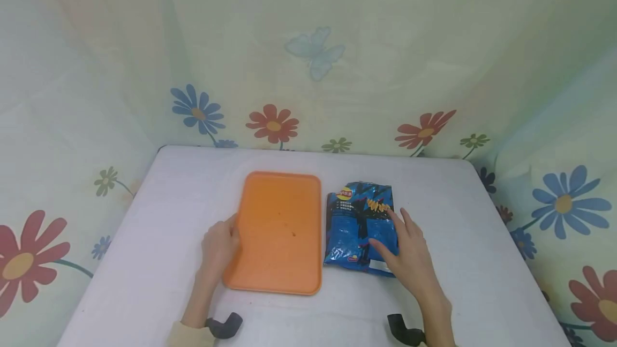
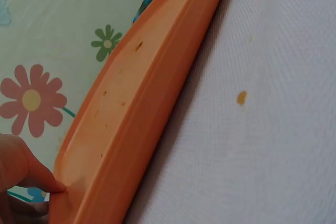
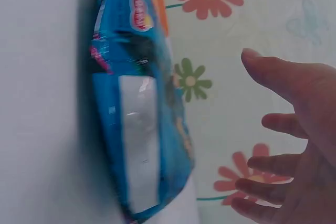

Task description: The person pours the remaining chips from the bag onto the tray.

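Note:
An orange tray (image 1: 275, 261) lies on the white-covered table, with a few dark specks on its surface. My left hand (image 1: 220, 245) is at its left edge; the left wrist view shows the thumb (image 2: 44, 177) over the rim and the other fingers outside it, pinching the tray. Just right of the tray is a shiny blue bag of chips (image 1: 344, 240) with a red-and-yellow logo. Over its right side is my right hand (image 1: 412, 256), fingers spread and thumb apart. In the right wrist view this hand (image 3: 299, 129) stands apart from the bag (image 3: 139, 77), holding nothing.
A white cloth (image 1: 144, 250) covers the table, with small yellowish stains (image 2: 241, 97) beside the tray. Behind the table and at both sides hangs a curtain (image 1: 361, 84) printed with flowers and a butterfly. Black curved pieces (image 1: 225, 326) are at both wrists.

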`<move>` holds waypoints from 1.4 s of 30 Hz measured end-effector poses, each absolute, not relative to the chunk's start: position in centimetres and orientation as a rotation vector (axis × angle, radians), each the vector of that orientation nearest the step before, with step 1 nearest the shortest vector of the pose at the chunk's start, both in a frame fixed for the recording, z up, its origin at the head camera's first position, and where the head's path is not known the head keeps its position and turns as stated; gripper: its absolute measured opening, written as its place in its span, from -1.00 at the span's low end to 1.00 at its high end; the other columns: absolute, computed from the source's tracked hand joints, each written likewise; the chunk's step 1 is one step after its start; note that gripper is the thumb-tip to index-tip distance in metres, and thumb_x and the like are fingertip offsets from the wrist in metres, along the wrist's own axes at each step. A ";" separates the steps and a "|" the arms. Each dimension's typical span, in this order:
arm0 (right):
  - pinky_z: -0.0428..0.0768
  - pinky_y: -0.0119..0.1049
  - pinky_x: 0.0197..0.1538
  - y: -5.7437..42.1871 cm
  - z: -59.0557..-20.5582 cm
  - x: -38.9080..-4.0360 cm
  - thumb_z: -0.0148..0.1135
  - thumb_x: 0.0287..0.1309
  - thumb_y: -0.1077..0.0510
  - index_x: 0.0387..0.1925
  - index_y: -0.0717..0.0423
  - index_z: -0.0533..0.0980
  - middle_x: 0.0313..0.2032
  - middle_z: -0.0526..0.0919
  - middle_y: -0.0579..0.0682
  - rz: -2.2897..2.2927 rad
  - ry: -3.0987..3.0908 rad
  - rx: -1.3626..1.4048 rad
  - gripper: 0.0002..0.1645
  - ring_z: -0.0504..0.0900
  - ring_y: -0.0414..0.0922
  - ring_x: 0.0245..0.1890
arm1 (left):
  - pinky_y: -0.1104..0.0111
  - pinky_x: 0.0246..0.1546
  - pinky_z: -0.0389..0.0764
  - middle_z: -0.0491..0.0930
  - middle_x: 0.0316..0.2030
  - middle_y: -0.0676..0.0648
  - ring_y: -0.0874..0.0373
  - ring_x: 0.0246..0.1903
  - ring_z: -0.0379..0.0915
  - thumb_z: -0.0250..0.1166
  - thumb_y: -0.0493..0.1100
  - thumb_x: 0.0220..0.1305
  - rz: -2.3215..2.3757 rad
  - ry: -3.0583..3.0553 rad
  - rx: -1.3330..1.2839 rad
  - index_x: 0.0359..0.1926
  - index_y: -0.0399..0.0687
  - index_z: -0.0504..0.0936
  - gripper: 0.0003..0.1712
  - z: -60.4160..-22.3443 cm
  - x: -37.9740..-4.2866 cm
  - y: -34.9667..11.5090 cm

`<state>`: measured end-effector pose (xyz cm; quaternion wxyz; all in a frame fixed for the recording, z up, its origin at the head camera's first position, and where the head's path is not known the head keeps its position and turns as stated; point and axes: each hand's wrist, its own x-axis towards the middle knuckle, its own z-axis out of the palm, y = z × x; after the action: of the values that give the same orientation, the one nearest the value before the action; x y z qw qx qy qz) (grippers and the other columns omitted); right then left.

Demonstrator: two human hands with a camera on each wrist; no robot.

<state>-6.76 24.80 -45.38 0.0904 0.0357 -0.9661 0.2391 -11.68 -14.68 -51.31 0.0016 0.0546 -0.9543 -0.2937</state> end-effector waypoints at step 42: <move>0.20 0.26 0.35 26.1 -49.5 -6.4 0.30 0.10 -0.27 0.39 0.06 0.27 0.42 0.12 0.21 1.407 -2.948 -0.385 -0.07 0.10 0.32 0.42 | 0.41 -0.69 0.24 0.31 -0.64 -0.04 0.19 -0.69 0.16 0.07 -0.29 0.31 -0.897 -2.998 0.196 0.28 -0.23 0.45 -0.49 -50.9 -11.4 -14.5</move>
<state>-6.37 26.07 -49.50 -0.0735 -0.1167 -0.8939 0.4266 -11.40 -14.46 -50.92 0.0029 0.0626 -0.9561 -0.2862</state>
